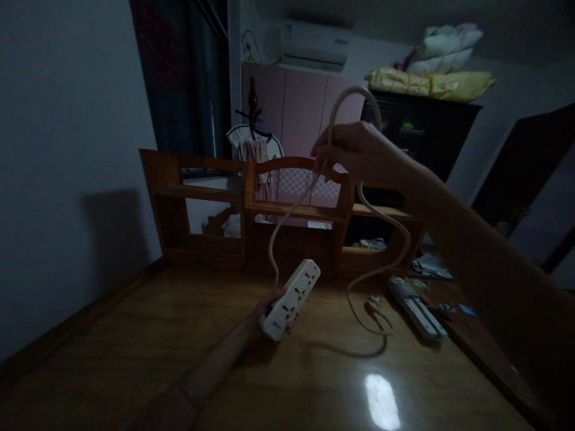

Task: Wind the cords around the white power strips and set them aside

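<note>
A white power strip with several sockets rests tilted in my left hand, whose fingers wrap round its lower end just above the tabletop. From the strip a white cord climbs to my right hand, which pinches it high over the table. Above that hand the cord bends in a loop, then hangs down on the right in loose curves. The cord's plug is at the lower right, near the tabletop; whether it touches the wood I cannot tell.
A second white power strip with its cord wound round it lies at the table's right side. The wooden tabletop ends at a low shelf unit along the back. At the left rises a wall.
</note>
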Motion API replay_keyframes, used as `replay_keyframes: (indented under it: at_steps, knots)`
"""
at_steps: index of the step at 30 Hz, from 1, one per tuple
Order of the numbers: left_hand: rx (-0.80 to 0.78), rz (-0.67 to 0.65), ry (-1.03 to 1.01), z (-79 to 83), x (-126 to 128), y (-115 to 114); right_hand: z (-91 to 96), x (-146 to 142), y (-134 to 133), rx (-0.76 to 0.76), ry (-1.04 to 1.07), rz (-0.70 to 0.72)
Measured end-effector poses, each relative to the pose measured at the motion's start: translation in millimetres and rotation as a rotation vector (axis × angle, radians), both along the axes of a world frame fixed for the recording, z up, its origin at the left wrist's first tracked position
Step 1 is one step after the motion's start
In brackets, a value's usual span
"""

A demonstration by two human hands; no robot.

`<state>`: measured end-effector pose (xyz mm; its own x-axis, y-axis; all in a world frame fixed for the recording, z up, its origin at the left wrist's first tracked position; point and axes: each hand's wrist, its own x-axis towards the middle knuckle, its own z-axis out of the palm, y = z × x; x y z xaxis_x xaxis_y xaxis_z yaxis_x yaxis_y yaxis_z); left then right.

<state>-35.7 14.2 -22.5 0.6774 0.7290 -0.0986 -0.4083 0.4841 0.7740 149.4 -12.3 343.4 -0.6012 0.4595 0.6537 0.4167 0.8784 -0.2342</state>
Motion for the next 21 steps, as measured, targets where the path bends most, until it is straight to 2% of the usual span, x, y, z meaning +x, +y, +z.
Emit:
replay_keyframes:
  at_steps: [4, 7, 10, 12, 16, 21]
  knots:
    - [-0.056, -0.016, -0.033, -4.3, 0, 5, -39.1, 36, 39, -0.111, 0.101, -0.001]
    - [-0.038, -0.02, -0.055, -7.5, 0, 12, -79.6, 70, 69, -0.227, 0.262, -0.047]
    - [-0.012, -0.015, -0.021, -11.4, 0, 18, -121.6, 99, 87, -0.427, 0.492, -0.109]
    - [0.006, 0.01, -0.014, -14.3, 1, 21, -147.3, 114, 91, -0.567, 0.587, -0.183]
    - [0.051, 0.055, 0.006, -17.4, 3, 20, -192.1, 137, 88, -0.602, 0.633, -0.27]
    - [0.107, 0.131, 0.049, -15.9, 6, 17, -241.9, 157, 85, -0.627, 0.588, -0.376]
